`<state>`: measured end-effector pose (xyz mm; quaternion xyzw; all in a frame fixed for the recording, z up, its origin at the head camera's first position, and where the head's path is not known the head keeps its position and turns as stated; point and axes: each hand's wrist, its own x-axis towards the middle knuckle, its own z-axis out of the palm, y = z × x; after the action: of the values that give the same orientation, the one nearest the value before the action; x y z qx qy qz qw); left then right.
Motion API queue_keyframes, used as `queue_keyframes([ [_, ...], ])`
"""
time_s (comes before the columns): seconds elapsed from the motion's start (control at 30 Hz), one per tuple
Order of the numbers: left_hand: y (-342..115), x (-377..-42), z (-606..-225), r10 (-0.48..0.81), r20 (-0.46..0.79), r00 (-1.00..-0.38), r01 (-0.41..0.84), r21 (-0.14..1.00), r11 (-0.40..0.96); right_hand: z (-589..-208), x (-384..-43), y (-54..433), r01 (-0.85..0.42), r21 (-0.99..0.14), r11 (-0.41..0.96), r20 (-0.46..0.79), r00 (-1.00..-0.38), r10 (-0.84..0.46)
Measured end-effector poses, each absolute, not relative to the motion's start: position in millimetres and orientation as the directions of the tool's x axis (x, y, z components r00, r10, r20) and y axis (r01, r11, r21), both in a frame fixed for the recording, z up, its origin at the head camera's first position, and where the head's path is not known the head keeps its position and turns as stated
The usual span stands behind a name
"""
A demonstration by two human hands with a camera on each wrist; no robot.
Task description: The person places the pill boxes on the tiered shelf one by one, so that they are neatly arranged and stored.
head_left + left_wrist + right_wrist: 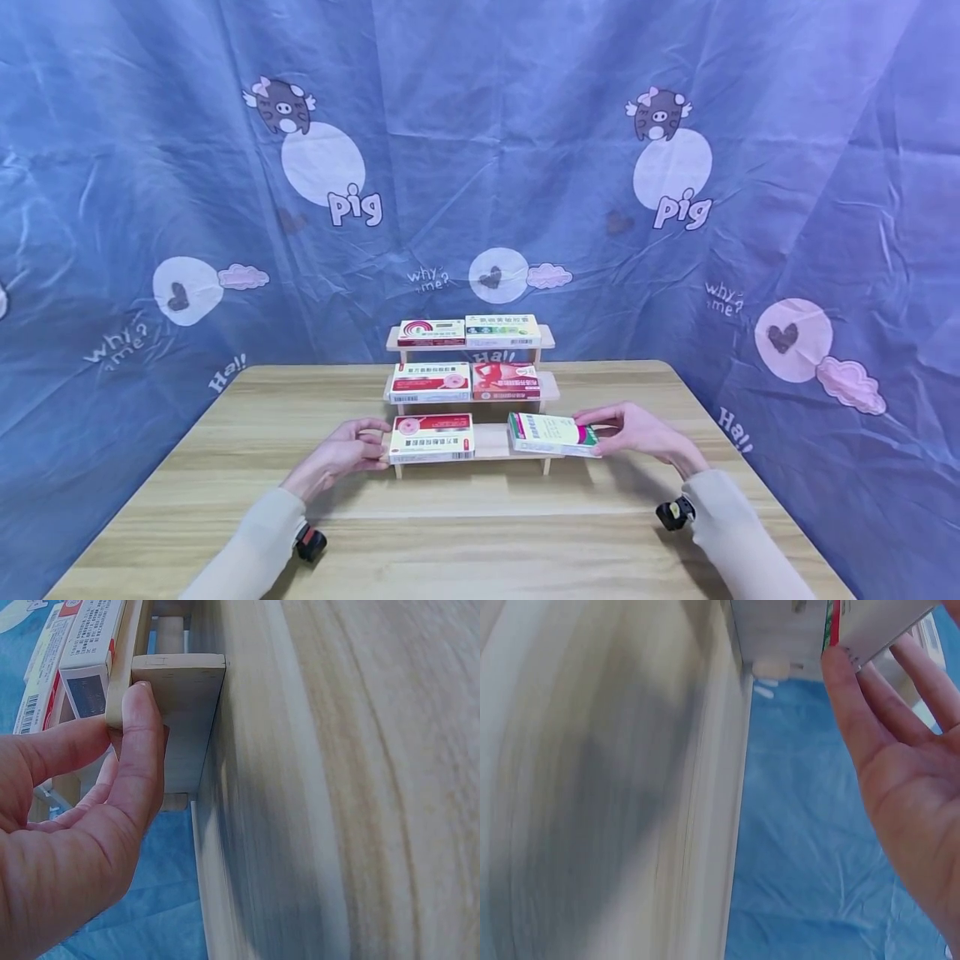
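A small three-tier wooden display stand (pixel 491 442) holds medicine boxes. My left hand (pixel 341 457) is at the left end of its lowest tier. In the left wrist view, the thumb and fingers (pixel 139 742) pinch the end of the shelf board, beside a white-and-red medicine box (pixel 432 437) lying on that tier. My right hand (pixel 637 429) grips the right end of a white medicine box with green and magenta trim (pixel 551 435), which sits slightly askew over the right end of the lowest tier. The right wrist view shows fingers (pixel 847 697) against that box's lower edge.
On the middle tier lie a white-and-red box (pixel 431 383) and a red box (pixel 506 382). The top tier bears a white box with red arcs (pixel 431 332) and a pale green-and-white box (pixel 502 330). A blue printed curtain (pixel 480 167) hangs behind the wooden table (pixel 450 542).
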<state>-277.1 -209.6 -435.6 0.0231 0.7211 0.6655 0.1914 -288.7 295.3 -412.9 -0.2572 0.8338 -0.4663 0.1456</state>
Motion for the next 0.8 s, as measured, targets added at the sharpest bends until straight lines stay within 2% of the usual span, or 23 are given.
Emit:
queue_keyframes([
  [0.4, -209, -280, -438, 0.296, -0.243, -0.924, -0.220, 0.969, 0.109, -417, -289, 264, -0.253, -0.892, 0.376, -0.010, -0.818, -0.574],
  [0.8, -210, -280, -440, 0.294, -0.232, -0.927, -0.212, 0.972, 0.097, -420, -290, 246, -0.292, -0.859, 0.421, 0.019, -0.839, -0.544],
])
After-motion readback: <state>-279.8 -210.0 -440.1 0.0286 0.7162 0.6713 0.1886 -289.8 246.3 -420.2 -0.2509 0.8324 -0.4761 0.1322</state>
